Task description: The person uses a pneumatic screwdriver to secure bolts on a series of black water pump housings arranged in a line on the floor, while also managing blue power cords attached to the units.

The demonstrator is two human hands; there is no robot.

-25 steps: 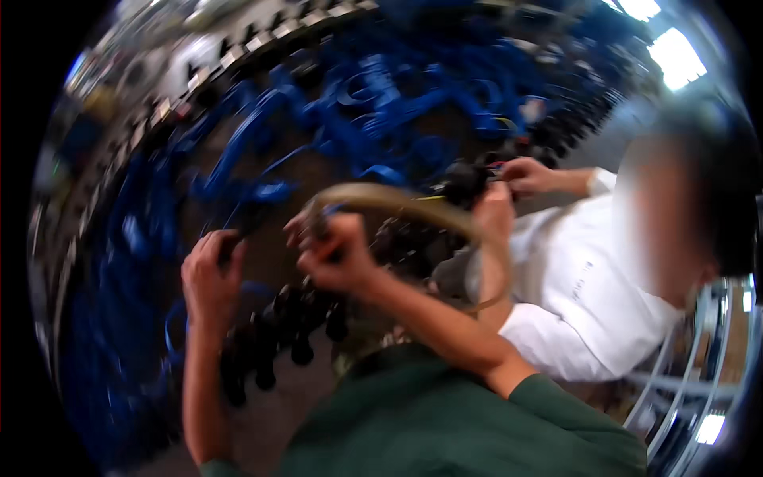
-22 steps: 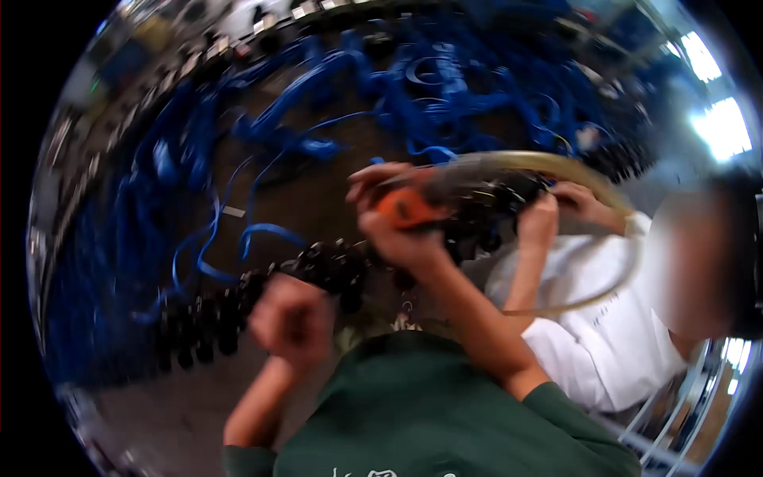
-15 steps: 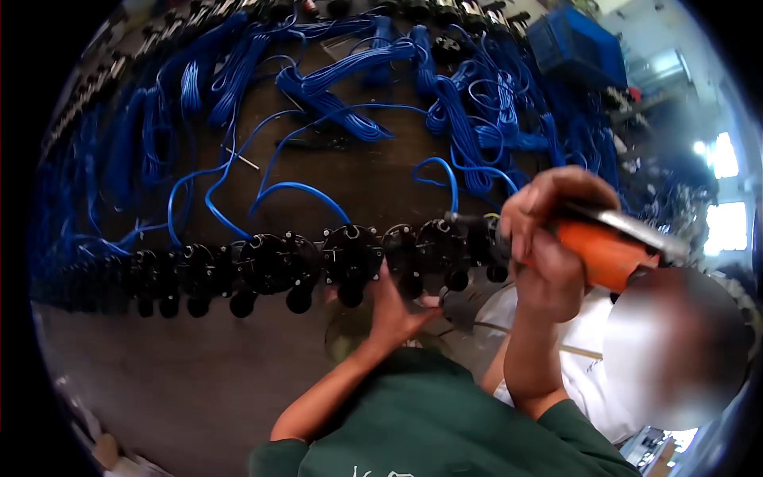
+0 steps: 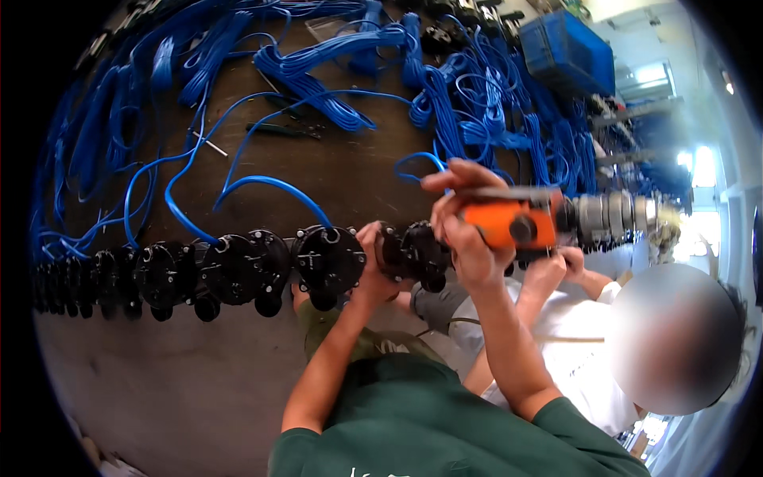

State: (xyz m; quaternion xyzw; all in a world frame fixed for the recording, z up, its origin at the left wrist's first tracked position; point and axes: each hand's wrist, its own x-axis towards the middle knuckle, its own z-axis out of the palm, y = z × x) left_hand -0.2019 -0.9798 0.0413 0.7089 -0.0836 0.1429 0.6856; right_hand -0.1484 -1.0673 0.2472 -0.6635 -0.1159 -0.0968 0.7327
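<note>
My right hand (image 4: 477, 246) grips an orange hand tool (image 4: 497, 226) with a thin metal strip along its top and a black round knob. It is held up above the row of black parts; its exact kind I cannot make out. My left hand (image 4: 370, 258) holds the right side of a black round housing (image 4: 324, 269), with some fingers hidden behind it. From the top of that housing a blue cable (image 4: 278, 184) curves away to the left. To the left stands another black round housing (image 4: 238, 266) with small screws and its own blue cable.
Bundled blue cables (image 4: 334, 40) lie across the dark bench (image 4: 270, 163), with dark-handled pliers (image 4: 280, 129) among them. A blue bin (image 4: 566, 52) stands at the far right. Close by on the right, a person in a white shirt (image 4: 556, 362) works with hands (image 4: 548, 270) at the row.
My right hand and the orange tool have moved left, and the tool has turned more level. My left hand stays at the housing; the whole view has shifted.
</note>
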